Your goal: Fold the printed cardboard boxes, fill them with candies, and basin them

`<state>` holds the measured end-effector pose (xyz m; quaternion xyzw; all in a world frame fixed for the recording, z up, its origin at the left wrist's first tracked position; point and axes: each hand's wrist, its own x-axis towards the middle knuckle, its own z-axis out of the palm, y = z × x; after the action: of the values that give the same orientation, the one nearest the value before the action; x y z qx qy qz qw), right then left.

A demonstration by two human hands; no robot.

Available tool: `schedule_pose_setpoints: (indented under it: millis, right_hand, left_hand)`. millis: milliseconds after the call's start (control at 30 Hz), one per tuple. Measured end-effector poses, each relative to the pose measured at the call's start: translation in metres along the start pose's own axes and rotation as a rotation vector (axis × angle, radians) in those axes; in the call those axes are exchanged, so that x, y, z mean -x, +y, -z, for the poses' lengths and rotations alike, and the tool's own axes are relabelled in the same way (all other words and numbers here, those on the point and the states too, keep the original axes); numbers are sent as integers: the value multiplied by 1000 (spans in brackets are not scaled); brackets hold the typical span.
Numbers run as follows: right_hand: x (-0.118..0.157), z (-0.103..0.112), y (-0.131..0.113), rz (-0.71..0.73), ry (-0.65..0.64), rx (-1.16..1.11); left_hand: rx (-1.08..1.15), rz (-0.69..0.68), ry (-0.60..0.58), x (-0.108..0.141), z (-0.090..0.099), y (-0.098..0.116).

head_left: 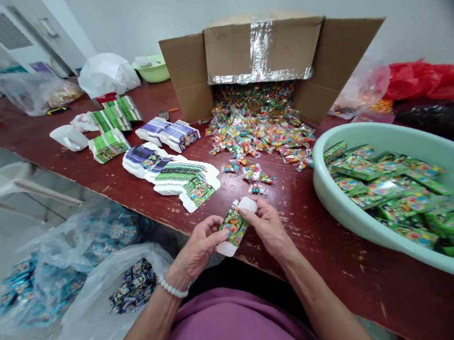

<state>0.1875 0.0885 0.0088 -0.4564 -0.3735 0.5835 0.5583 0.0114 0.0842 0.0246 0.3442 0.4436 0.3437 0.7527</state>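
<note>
A small green carton (234, 227) is pinched between both hands, left hand (199, 248) at the lower end, right hand (266, 227) by the open white flap, just over the table (337, 266) edge. Looks like the folding-up stage; candy (257, 175) probably gets picked next, so one hand must be freed.

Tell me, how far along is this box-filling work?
Done: a green basin holds many closed green boxes. In hand: both the left hand and right hand hold one small box with its end flaps open. Left: a pile of candy packets spilling from the cardboard carton, and stacks of flat boxes.
</note>
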Motion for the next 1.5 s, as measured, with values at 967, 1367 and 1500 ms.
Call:
schedule_pose_setpoints:
  millis: [967,1367,1500]
  right_hand:
    - [36,0,-14,-114,63,4]
    - [38,1,-1,78,171,48]
    - [37,12,-4,80,111,168]
  left_hand:
    - [-247,-83,-55,0,-31,-4]
    - [-379,-307,121,8,-31,-15]
    - [-260,-191,46,6,-28,-12]
